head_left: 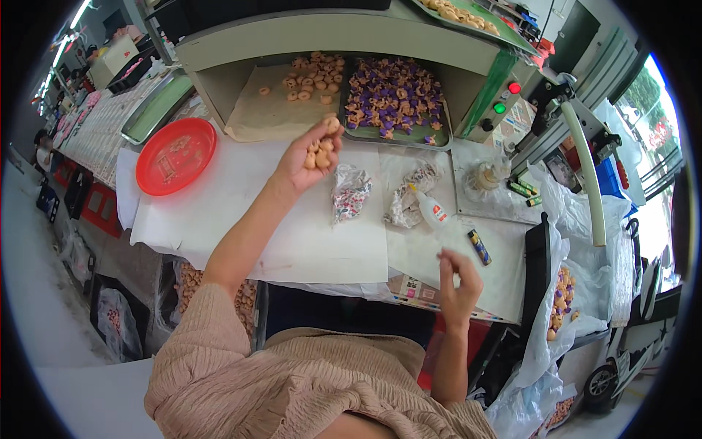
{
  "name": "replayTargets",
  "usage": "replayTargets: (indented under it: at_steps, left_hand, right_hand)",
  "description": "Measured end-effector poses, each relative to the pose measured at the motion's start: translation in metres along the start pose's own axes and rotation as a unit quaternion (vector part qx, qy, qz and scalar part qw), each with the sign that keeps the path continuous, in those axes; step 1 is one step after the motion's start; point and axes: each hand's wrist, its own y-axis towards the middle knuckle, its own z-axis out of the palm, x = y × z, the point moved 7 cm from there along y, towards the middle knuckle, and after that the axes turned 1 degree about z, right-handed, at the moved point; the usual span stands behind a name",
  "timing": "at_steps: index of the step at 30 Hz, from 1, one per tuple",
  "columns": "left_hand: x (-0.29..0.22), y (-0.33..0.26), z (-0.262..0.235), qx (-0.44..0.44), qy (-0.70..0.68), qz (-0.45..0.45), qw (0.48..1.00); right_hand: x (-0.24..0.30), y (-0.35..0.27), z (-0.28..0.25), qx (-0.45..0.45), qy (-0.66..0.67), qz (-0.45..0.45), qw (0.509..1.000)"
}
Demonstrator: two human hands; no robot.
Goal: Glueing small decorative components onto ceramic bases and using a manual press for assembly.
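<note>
A worker's left hand (306,157) cups a cluster of tan pieces (319,157) above a white-covered table (292,241), its fingers curled round them and one more piece showing at the fingertips. The right hand (461,287) hangs over the table's near edge with nothing visible in its grasp, thumb apart from loosely bent fingers.

More of the small rounded pieces lie just beyond the left fingertips, on a brown sheet (256,113) inside a cabinet (329,40). Beside the sheet, beyond and to the right of those fingers, a tray (406,143) is crowded with purple-and-tan pieces (395,91). A red plate (146,164) rests well to their left; a plastic bag (352,194) lies just nearer and right. Past the right fingertips sits a bottle (433,211), with a dark tube (480,247) close on their right.

The tan pieces look light and fairly firm, probably dry rather than slick, though their material cannot be told. Their round sides would likely roll if nudged; a gentle thumb-and-forefinger pinch across the widest part should suit one, a hollowed palm several. Any thin edges could chip under a hard squeeze.
</note>
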Motion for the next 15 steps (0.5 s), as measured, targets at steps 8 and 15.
replayTargets:
  at_steps: [8,15]
  left_hand:
    - [0.128,-0.041,0.027,0.071,-0.012,-0.145,0.987]
    - [0.193,-0.055,0.028,0.009,0.014,-0.169,0.985]
  right_hand:
    - [-0.046,0.075,0.019,0.028,-0.195,-0.066,0.978]
    - [-0.086,0.09,0.013,0.102,-0.094,0.004,0.99]
